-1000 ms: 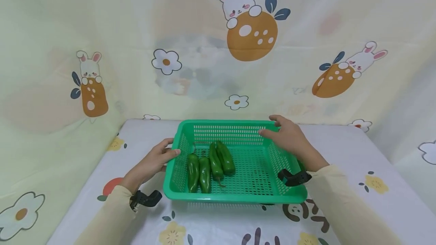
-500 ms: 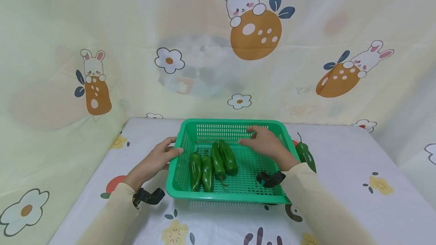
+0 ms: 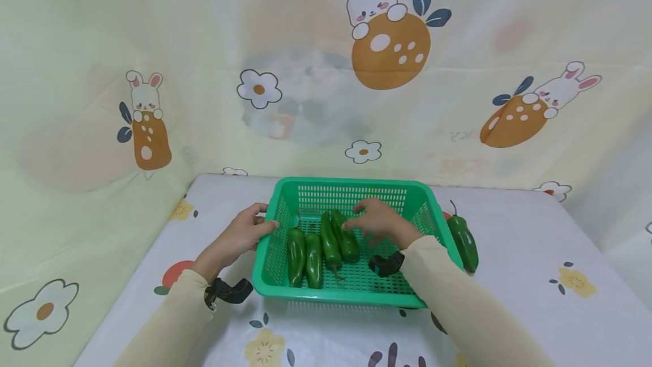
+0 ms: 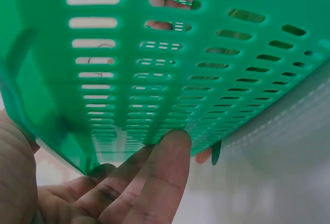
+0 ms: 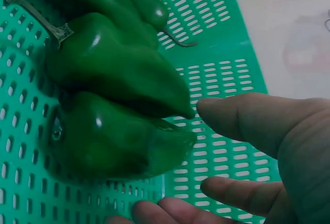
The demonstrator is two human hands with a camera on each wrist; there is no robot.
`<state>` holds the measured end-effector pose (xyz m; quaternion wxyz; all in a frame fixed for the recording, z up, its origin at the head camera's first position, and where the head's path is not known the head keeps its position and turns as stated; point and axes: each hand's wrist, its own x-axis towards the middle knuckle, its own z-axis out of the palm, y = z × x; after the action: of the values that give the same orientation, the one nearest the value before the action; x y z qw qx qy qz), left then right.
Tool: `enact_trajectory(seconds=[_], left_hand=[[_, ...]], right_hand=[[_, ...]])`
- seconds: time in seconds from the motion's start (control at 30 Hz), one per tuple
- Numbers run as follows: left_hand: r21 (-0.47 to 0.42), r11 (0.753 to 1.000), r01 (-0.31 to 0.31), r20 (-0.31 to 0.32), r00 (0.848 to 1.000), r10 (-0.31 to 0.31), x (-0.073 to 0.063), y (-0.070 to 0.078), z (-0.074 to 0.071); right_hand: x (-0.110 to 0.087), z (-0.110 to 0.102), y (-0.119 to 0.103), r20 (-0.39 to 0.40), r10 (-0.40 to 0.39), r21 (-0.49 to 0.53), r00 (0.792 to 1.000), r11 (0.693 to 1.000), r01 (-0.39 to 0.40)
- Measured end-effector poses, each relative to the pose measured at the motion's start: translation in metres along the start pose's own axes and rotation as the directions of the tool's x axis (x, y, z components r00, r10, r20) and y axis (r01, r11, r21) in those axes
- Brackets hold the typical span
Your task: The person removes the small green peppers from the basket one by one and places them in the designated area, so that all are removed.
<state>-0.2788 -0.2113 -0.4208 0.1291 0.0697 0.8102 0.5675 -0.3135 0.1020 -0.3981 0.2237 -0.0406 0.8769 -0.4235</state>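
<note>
A green plastic basket (image 3: 336, 295) stands on the table with several green peppers (image 3: 314, 262) inside, lying side by side in its left half. My left hand (image 3: 238, 238) grips the basket's left rim, thumb over the top. In the left wrist view its fingers (image 4: 170, 167) lie against the slotted outer wall. My right hand (image 3: 383, 222) reaches down inside the basket, right beside the rightmost pepper (image 5: 118, 141). Thumb (image 5: 237, 113) and fingers are spread apart there, with nothing between them. Outside the basket, one more green pepper (image 3: 463, 245) lies along its right wall.
The table (image 3: 530, 242) has a white cloth printed with flowers and fruit. A patterned curtain (image 3: 305, 140) hangs right behind the table's back edge. The basket's raised rim surrounds my right hand. Black camera straps (image 3: 231, 291) are on both wrists.
My right hand has moved left from over the basket's right rim and down to the peppers. The pepper outside on the right has come into sight. My left hand keeps its hold.
</note>
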Motion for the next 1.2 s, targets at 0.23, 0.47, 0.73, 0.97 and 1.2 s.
enact_trajectory(seconds=[0.23,0.47,0.73,0.97,1.2], left_hand=[[0.026,1.000,0.000,-0.033,0.999,0.001,0.000,0.002,0.002],[0.074,0.997,0.009,-0.065,0.998,-0.005,0.002,0.006,0.003],[0.076,0.997,0.013,-0.076,0.997,-0.008,0.003,0.007,0.005],[0.073,0.997,0.021,-0.080,0.997,-0.015,0.002,0.008,0.006],[0.075,0.997,0.026,-0.082,0.996,-0.020,0.002,0.007,0.007]], right_hand=[[0.007,0.011,-0.003,0.014,0.041,-0.031,0.999,0.999,-0.041],[0.012,0.016,0.000,0.012,0.058,-0.045,0.998,0.997,-0.057],[0.013,0.020,0.003,0.028,0.064,-0.023,0.998,0.998,-0.064],[0.007,0.017,0.002,0.039,0.049,-0.038,0.998,0.998,-0.048],[0.001,0.009,0.000,0.035,0.038,-0.068,0.999,0.997,-0.035]])
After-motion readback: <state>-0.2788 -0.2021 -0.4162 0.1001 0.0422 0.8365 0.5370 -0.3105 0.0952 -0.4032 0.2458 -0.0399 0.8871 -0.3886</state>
